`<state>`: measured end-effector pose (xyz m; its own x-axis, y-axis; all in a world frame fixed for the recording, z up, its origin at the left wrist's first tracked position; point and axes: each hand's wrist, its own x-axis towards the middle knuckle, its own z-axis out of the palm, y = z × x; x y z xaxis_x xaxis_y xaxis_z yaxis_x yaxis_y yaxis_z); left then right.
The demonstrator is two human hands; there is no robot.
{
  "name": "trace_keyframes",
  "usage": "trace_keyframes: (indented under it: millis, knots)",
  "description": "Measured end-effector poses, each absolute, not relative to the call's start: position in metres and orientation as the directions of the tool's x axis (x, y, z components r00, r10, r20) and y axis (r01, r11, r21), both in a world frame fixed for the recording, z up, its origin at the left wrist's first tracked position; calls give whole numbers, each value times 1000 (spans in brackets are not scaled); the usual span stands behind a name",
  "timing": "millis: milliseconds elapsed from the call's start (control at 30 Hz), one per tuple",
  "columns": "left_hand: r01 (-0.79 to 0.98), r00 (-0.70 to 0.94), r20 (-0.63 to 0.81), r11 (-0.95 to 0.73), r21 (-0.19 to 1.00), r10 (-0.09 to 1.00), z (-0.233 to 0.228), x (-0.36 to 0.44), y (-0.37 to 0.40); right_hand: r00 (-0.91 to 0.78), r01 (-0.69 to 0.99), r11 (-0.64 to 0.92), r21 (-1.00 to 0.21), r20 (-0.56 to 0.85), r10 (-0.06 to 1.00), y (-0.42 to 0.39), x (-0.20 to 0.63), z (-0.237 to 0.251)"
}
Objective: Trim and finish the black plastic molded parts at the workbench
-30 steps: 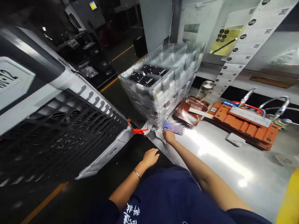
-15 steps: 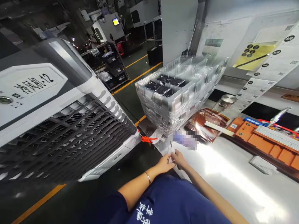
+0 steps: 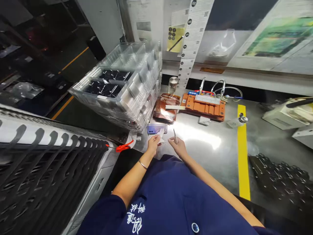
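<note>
My left hand [image 3: 153, 145] is closed around a crumpled white tissue or cloth [image 3: 160, 134] at the front edge of the metal table. Slightly to its right, my right hand [image 3: 178, 147] grips a slim pointed metal tool [image 3: 174, 133], tip directed away from me. Whether the tool is a blade or tweezers is too small to make out. Just beyond the left hand lies a bluish-purple phone [image 3: 151, 130], partly pixelated. The two hands are apart.
Stacked clear plastic trays [image 3: 137, 98] with dark parts stand at left. Behind the hands are brown film packets [image 3: 164, 107], a lidded jar [image 3: 173, 84] and an orange fixture [image 3: 204, 107]. Dark metal parts [image 3: 281, 179] lie right of yellow tape [image 3: 243, 156]. A grilled cooler [image 3: 97, 182] stands left.
My view has swung to the right. My hands, close together before, have separated, with the white tissue in the left and the pointed tool in the right.
</note>
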<state>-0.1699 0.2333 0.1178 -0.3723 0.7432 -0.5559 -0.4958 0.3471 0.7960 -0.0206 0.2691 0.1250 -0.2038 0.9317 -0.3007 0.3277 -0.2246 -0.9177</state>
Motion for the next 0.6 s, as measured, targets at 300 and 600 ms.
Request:
trace_keyframes:
  millis: [300, 600]
  knots:
    - [-651, -146, -577, 361, 668, 804, 143, -138, 240, -228, 221, -273, -936, -322, 919, 266, -5, 138]
    - [-419, -53, -564, 495, 761, 824, 151, -117, 239, -141, 145, -378, -914, -397, 907, 257, 10, 143]
